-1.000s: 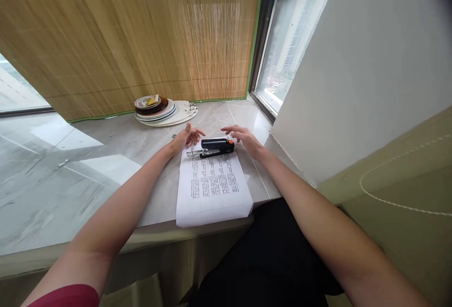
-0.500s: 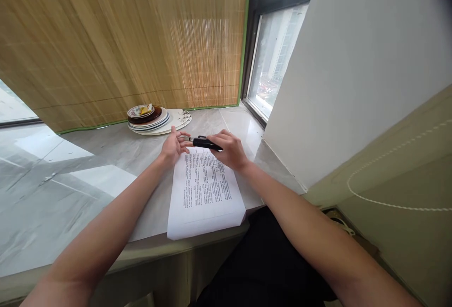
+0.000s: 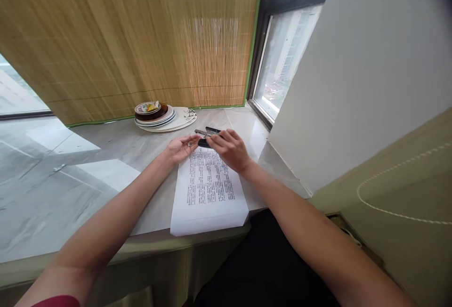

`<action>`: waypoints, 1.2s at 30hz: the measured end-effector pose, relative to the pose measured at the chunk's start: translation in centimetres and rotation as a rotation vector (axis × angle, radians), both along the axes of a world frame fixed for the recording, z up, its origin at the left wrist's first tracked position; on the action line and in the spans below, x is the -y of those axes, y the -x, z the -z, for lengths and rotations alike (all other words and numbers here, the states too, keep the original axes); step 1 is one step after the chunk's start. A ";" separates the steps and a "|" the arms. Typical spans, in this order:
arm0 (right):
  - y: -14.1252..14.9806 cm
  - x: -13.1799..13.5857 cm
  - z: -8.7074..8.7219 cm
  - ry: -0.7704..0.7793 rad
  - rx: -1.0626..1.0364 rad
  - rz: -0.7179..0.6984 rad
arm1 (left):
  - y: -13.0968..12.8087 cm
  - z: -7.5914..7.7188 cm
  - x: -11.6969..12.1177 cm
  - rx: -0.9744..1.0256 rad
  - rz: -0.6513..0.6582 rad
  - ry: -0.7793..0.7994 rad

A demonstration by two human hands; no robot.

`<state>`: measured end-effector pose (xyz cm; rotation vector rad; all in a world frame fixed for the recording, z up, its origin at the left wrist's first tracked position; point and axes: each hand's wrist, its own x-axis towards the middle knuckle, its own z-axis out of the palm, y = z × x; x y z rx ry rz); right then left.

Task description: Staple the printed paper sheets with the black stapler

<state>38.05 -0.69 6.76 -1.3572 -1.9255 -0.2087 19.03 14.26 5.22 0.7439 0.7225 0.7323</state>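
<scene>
My right hand (image 3: 231,151) is closed around a black stapler (image 3: 205,143) above the far end of the printed sheet. The stapler's top is swung up from its base, and a metal strip shows between the two parts. My left hand (image 3: 181,149) is palm up at the stapler's front end, fingers bent and fingertips pressed against it; whether they also hold something small cannot be seen. Beneath both hands lies white paper (image 3: 208,215) with dense printed text, its near edge bending over the counter's front edge.
A grey marble-patterned counter (image 3: 116,208) carries a stack of plates (image 3: 158,119) at the back. Behind it hangs a bamboo blind (image 3: 141,38). To the right are a window (image 3: 287,57) and a white wall (image 3: 370,71), with a beaded cord (image 3: 384,212) lower down.
The stapler, closed earlier, now has its top lifted apart from the base. My left fingers, spread before, have drawn together at its front end. The view has shifted slightly.
</scene>
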 end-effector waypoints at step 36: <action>-3.5 -2.4 -0.5 0.042 -0.335 0.307 | 2.3 -2.4 -0.2 -0.498 -0.314 -1.075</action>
